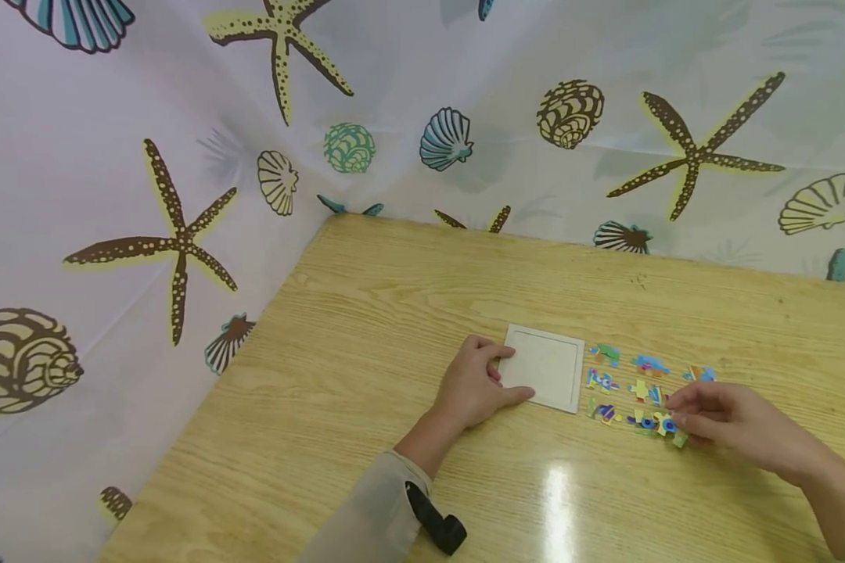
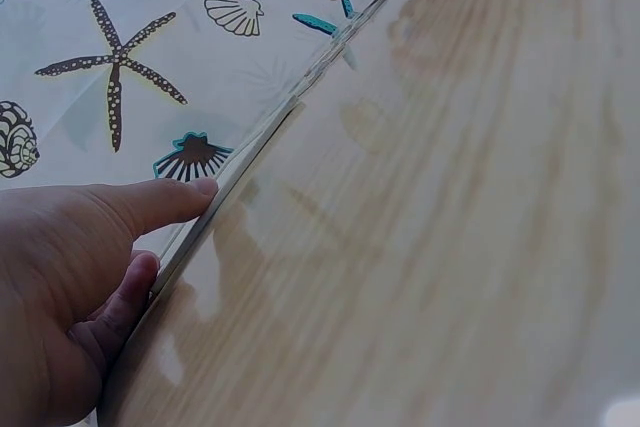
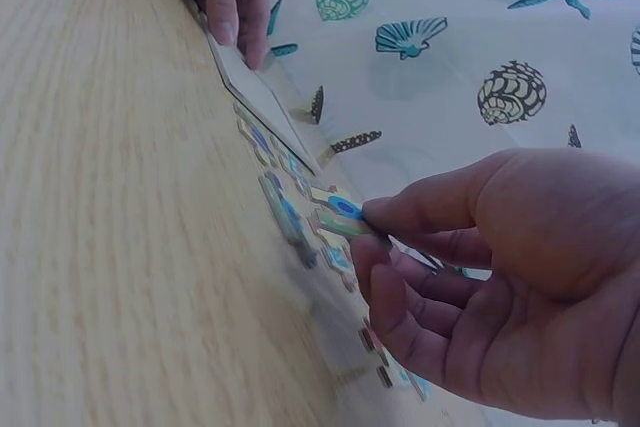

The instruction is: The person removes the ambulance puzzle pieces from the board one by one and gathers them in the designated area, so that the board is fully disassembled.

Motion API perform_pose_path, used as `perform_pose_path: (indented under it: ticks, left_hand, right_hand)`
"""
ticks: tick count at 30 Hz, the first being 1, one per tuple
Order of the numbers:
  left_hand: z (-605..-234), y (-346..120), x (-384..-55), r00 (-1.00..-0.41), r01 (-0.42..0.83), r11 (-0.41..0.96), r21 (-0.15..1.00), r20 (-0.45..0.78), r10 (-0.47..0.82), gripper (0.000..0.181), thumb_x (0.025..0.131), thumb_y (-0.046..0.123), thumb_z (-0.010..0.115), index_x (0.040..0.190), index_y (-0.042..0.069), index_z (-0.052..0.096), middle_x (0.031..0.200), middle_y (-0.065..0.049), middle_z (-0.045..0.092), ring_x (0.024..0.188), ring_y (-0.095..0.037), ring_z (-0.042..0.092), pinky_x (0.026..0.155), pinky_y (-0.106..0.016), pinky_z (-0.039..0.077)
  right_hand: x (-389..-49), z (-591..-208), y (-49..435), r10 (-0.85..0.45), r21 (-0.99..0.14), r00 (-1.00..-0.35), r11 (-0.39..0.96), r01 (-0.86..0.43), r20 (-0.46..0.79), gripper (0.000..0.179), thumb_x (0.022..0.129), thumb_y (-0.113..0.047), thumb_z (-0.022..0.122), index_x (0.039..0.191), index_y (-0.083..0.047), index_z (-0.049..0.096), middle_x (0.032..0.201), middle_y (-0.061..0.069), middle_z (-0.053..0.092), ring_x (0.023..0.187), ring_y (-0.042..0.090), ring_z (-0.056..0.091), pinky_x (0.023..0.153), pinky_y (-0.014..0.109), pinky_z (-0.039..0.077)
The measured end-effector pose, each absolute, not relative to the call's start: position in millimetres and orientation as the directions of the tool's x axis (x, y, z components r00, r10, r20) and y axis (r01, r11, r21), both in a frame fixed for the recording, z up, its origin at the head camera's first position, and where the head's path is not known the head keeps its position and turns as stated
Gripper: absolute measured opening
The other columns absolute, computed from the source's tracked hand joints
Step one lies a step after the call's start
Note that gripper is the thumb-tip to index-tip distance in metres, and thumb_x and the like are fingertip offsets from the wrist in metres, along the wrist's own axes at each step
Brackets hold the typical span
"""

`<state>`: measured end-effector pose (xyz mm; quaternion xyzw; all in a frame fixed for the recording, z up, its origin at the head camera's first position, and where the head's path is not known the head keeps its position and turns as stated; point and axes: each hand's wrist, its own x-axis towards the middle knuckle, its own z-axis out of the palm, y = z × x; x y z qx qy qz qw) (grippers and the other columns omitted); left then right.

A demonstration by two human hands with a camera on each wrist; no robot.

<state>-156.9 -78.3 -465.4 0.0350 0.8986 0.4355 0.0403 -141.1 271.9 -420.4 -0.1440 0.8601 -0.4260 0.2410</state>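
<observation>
A square, pale puzzle tray with a raised rim lies flat on the table. My left hand holds it at its left side, thumb and index finger on the rim and the other fingers bent in beside the edge. Between thumb and fingertips my right hand pinches a jigsaw piece that is yellow and green with a blue round spot. In the head view it overlaps the lower right of several loose jigsaw pieces, laid in rough rows right of the tray.
The wood-grain table reaches back to a white curtain printed with shells and starfish, which also hangs along the left side. A black strap is on the left sleeve.
</observation>
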Motion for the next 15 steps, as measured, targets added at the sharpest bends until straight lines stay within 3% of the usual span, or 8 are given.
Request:
perform_pose_path:
  ticks: [15]
  left_hand:
    - [-462.2, -76.1, -156.6, -0.994, 0.015, 0.611, 0.791, -0.056, 0.097, 0.059, 0.073, 0.035, 0.090, 0.125, 0.014, 0.069, 0.109, -0.001, 0.051, 0.076, -0.008, 0.051, 0.067, -0.022, 0.045]
  right_hand:
    - [-135.6, -423.1, 292.1, -0.407, -0.784, -0.861, 0.621, -0.016, -0.305, 0.032, 0.101, -0.025, 0.060, 0.119, 0.002, 0.060, 0.104, 0.011, 0.066, 0.081, 0.012, 0.065, 0.069, 0.030, 0.056]
